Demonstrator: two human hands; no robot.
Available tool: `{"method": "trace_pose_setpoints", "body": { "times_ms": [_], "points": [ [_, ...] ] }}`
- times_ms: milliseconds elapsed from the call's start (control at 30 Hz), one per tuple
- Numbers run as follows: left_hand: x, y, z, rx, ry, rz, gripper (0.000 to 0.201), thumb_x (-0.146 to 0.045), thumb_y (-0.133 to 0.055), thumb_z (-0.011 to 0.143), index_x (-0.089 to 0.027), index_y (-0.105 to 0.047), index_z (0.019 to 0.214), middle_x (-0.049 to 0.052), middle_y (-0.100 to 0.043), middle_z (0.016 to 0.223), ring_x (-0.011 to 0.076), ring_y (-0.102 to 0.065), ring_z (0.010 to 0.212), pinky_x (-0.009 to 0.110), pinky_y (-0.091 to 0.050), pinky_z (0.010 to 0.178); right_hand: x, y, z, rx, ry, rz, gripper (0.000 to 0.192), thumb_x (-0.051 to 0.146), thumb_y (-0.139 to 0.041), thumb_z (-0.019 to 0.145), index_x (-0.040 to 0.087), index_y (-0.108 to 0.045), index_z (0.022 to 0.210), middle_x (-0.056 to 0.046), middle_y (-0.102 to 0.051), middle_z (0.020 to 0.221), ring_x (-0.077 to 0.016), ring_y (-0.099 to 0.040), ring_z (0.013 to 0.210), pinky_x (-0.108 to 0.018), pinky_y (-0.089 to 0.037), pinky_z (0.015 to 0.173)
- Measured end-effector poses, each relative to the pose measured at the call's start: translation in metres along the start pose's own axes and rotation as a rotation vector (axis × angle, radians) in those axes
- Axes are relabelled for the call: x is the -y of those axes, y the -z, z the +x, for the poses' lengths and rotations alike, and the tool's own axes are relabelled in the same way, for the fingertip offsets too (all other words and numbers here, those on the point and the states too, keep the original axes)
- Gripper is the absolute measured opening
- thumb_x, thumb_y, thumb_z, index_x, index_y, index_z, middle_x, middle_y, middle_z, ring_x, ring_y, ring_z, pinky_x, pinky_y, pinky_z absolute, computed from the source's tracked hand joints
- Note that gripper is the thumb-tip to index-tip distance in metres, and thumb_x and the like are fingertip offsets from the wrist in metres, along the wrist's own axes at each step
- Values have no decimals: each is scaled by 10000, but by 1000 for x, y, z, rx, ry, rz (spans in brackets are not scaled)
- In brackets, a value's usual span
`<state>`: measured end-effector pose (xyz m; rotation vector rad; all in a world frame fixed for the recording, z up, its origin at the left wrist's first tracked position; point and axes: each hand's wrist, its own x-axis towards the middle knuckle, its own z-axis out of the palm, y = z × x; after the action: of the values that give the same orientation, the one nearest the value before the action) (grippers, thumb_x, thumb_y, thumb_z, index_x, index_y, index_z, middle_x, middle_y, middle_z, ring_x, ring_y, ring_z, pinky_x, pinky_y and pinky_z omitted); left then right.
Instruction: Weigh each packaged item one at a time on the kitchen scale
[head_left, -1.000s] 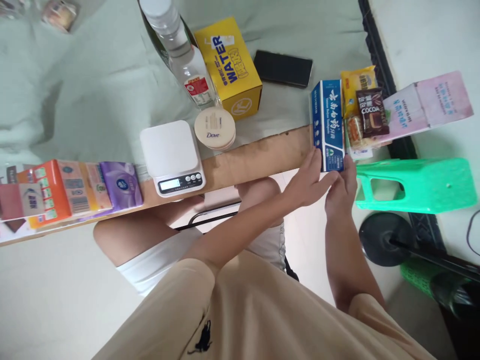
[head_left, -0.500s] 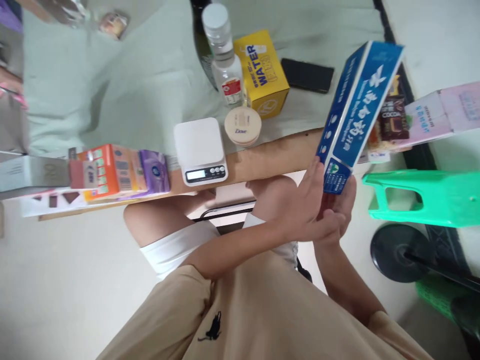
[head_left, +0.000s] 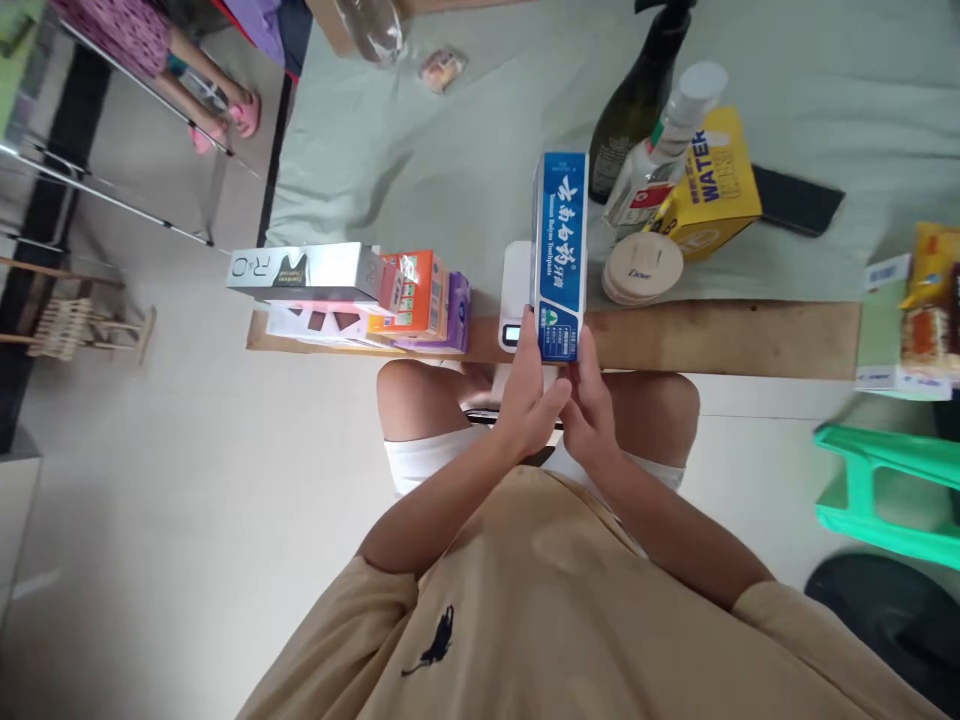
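Note:
A blue toothpaste box (head_left: 561,255) is held between my two hands, its long side pointing away from me. My left hand (head_left: 526,395) presses on its left side near the bottom end. On the other side, my right hand (head_left: 591,400) grips the lower right edge. The box hangs over a white kitchen scale (head_left: 515,285) and hides much of it; whether the two touch I cannot tell. Right of the scale lies a round cream Dove tub (head_left: 643,268).
Silver box (head_left: 307,272), orange box (head_left: 420,295) and purple pack (head_left: 457,312) are stacked at left. A clear bottle (head_left: 652,170), dark pump bottle (head_left: 637,100), yellow box (head_left: 716,190) and black phone (head_left: 799,200) are at right. A green stool (head_left: 862,480) stands below snacks.
The toothpaste box, held in both hands, has moved from the right side to in front of me, over the scale. The view has turned left.

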<state>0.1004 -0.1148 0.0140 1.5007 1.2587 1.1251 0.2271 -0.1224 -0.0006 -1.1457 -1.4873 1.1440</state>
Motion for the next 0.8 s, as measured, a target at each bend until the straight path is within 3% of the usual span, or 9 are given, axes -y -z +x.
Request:
{"method": "trace_pose_setpoints", "body": {
  "times_ms": [133, 233, 467, 633, 733, 800],
  "points": [
    [26, 9, 11, 8, 77, -66, 961, -811, -392, 977, -323, -61, 1734, 90, -135, 1845, 354, -160, 1724, 570, -141, 1431, -16, -17, 10, -1, -56, -30, 818, 596, -459, 1040, 287, -164, 1738, -109, -452, 1722, -261, -518, 1572, -550, -434, 1336],
    [33, 12, 15, 19, 108, -110, 1003, -823, -440, 957, -271, -115, 1728, 137, -142, 1838, 372, -168, 1718, 587, -137, 1422, -23, -21, 13, -18, -106, -23, 819, 619, -469, 1027, 292, -205, 1730, -103, -461, 1716, -265, -505, 1582, -560, -377, 1368],
    [39, -1, 19, -82, 188, -260, 786, -664, -458, 1014, -322, -263, 1694, 61, -297, 1798, 311, -229, 1705, 535, -177, 1424, -24, -20, 22, -37, -216, 20, 851, 609, -551, 991, 314, -231, 1723, -70, -358, 1776, -273, -443, 1625, -573, -325, 1392],
    [52, -6, 21, -144, 167, -369, 799, -753, -524, 967, -325, -405, 1631, 67, -394, 1752, 327, -334, 1666, 527, -232, 1416, -33, -15, 24, -16, -206, 9, 865, 578, -595, 973, 314, -247, 1720, -56, -397, 1757, -268, -465, 1607, -547, -386, 1371],
    [54, 1, 10, -275, 105, -366, 876, -859, -474, 928, -315, -395, 1611, 89, -360, 1767, 313, -341, 1667, 491, -279, 1403, -40, -4, 18, -13, -191, 20, 842, 587, -582, 975, 309, -281, 1710, -66, -398, 1755, -282, -533, 1549, -549, -491, 1299],
    [52, 9, -6, -423, 50, -340, 918, -924, -471, 876, -292, -446, 1542, 125, -516, 1652, 297, -505, 1562, 461, -422, 1318, -44, 6, 8, -55, -173, 24, 800, 596, -567, 980, 313, -332, 1690, -69, -405, 1752, -289, -544, 1540, -558, -505, 1285]
  ]
}}
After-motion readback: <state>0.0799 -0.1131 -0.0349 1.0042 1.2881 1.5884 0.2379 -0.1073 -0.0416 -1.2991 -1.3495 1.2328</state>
